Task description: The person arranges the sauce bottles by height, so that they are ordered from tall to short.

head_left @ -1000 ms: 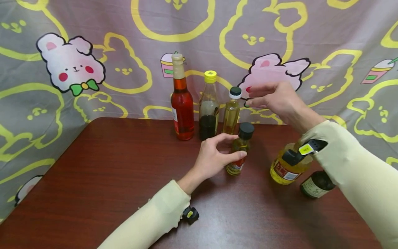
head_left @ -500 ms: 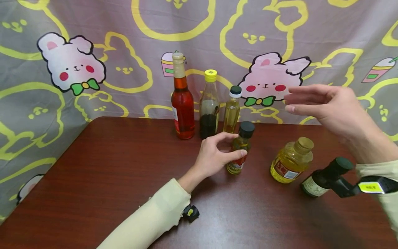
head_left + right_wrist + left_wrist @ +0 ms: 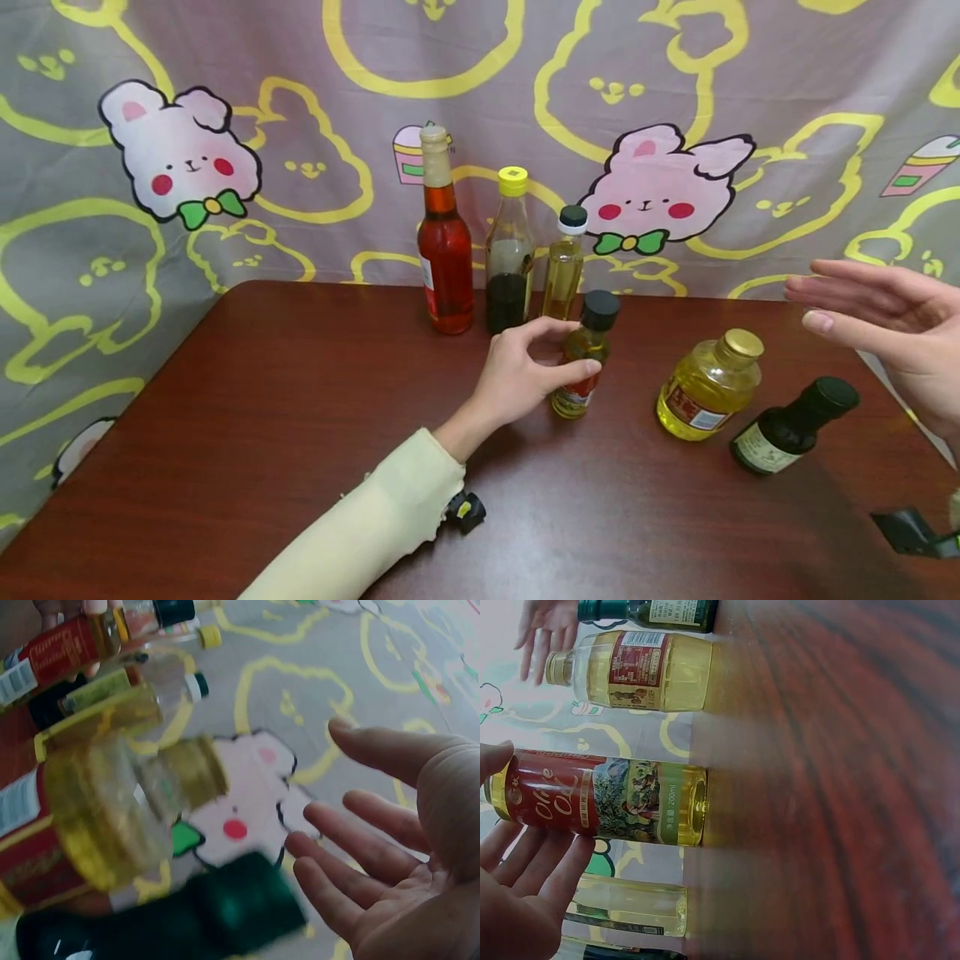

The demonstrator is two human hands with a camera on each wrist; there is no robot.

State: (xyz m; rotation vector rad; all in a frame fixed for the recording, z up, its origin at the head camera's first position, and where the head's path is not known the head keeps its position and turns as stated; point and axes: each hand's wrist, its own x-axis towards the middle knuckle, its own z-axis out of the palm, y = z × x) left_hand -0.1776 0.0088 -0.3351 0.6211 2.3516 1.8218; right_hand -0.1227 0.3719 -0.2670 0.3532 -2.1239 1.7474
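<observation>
My left hand (image 3: 517, 375) holds a small olive oil bottle (image 3: 574, 400) with a black cap, thumb on one side and fingers on the other. The bottle stands upright on the table; its red "Olive Oil" label (image 3: 551, 787) shows in the left wrist view. My right hand (image 3: 903, 337) hovers at the right edge, fingers extended, holding nothing. Nearest to it are a dark green bottle (image 3: 787, 429) with a pale label and a squat bottle of yellow oil (image 3: 708, 387) with a gold cap. Both appear again in the right wrist view, close beside the palm (image 3: 405, 907).
Behind the olive oil bottle stand a tall red bottle (image 3: 447, 267), a yellow-capped bottle of dark liquid (image 3: 507, 296) and a slim pale-oil bottle (image 3: 561, 275). The brown table (image 3: 285, 400) meets a patterned curtain (image 3: 300, 125) at the back.
My right hand has moved away from the slim pale-oil bottle, rightward and down to the frame's edge, uncovering the yellow oil and dark green bottles. My left hand keeps its hold.
</observation>
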